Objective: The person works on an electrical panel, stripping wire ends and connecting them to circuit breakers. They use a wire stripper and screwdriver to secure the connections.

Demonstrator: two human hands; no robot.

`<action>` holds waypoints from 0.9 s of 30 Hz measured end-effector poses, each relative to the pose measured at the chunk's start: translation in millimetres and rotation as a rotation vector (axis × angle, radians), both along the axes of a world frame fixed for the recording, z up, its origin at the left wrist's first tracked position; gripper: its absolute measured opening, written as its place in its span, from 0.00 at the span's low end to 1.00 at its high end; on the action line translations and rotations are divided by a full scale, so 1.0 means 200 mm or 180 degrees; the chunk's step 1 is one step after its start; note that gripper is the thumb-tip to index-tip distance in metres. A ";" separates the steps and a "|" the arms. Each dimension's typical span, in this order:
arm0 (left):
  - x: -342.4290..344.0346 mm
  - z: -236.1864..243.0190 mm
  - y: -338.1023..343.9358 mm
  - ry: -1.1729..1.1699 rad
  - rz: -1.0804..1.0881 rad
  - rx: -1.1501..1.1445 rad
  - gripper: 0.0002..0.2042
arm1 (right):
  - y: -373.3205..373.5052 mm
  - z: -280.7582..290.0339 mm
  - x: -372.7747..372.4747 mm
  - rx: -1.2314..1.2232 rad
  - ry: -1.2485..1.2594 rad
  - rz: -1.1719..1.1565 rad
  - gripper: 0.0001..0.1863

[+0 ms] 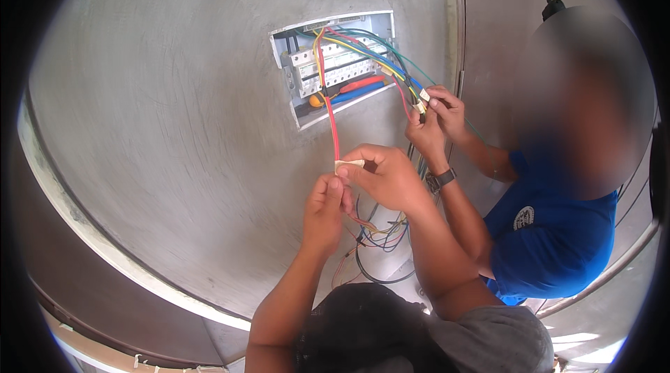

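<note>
Red wires [331, 125] run down out of an open distribution box [292, 109] in the wall, with a yellow one beside them near the top. My left hand [323, 209] is closed, pinching the red wires below the box. Just above it, my right hand [387, 176] is closed on a small strip of cream tape [342, 163] that lies against the wires. What the tape's underside does is hidden by my fingers. Inside the box sit white circuit breakers [335, 66], with red-and-blue-handled pliers [359, 88] along its lower edge.
At the right a co-worker in a blue shirt [551, 247] holds a bundle of blue, green and yellow wires [398, 69] with white tags, close to my right hand. Loose wires [384, 237] hang below my hands. Grey plastered wall [174, 129] surrounds the box.
</note>
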State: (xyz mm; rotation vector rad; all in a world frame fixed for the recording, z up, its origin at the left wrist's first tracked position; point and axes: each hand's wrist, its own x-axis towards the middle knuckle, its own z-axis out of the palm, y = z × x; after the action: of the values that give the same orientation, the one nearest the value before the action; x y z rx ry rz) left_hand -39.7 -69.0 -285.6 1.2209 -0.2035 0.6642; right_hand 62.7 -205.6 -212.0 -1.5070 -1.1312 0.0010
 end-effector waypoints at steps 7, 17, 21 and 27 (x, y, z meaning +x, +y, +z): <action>-0.05 0.03 0.01 0.0135 0.0319 -0.0036 0.16 | 0.06 -0.05 -0.04 -0.0011 0.0120 0.0002 0.12; -0.41 0.33 0.24 -0.0078 0.0304 -0.0579 0.15 | 0.03 -0.70 -0.01 -0.1481 0.0019 -0.0150 0.28; -0.49 0.41 0.32 0.0436 0.0164 -0.0141 0.16 | -0.18 -1.20 0.07 -0.1787 -0.0014 -0.0896 0.24; -0.49 0.46 0.35 0.0588 0.0154 0.0044 0.16 | -0.43 -1.41 0.25 -0.1411 0.0320 -0.1356 0.21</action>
State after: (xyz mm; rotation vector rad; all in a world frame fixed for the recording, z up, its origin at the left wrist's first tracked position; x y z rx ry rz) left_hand -138.1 1.9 -193.2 1.2958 -0.0247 0.5886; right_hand 112.4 -291.8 -494.2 -2.0979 -0.7380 0.0373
